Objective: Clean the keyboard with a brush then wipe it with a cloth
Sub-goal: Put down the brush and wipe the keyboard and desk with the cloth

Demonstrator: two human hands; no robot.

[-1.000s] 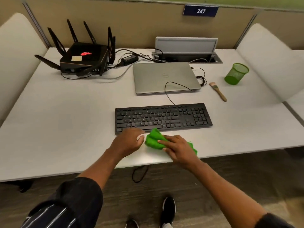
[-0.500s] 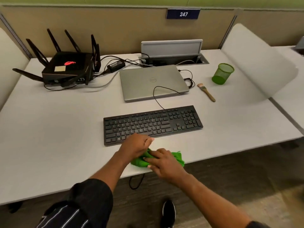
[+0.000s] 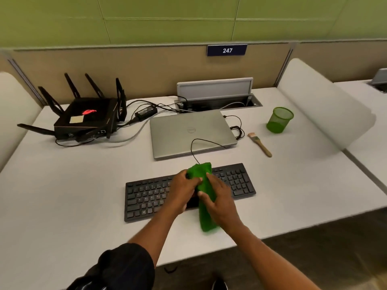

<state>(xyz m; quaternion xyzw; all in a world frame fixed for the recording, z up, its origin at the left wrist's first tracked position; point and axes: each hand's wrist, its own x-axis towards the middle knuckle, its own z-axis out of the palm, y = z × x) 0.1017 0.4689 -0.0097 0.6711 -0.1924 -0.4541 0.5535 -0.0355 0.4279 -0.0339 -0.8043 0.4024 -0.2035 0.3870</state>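
Observation:
A black keyboard [image 3: 146, 195] lies on the white desk [image 3: 62, 195] in front of me. Both my hands hold a green cloth [image 3: 204, 185] above the keyboard's middle. My left hand [image 3: 184, 190] grips its upper left part, and my right hand [image 3: 219, 197] grips its long hanging part, which reaches down past the keyboard's near edge. The keys under the hands are hidden. A wooden-handled brush [image 3: 260, 144] lies on the desk to the far right, beyond the keyboard.
A closed silver laptop [image 3: 188, 132] sits behind the keyboard, with the keyboard cable across it. A black router [image 3: 83, 120] with antennas stands at the back left. A green mesh cup [image 3: 279, 120] stands at the back right. A curved white divider [image 3: 320, 105] bounds the right side.
Both hands have lifted the green cloth from the desk's front edge up over the middle of the keyboard. The cloth now hangs stretched out between them.

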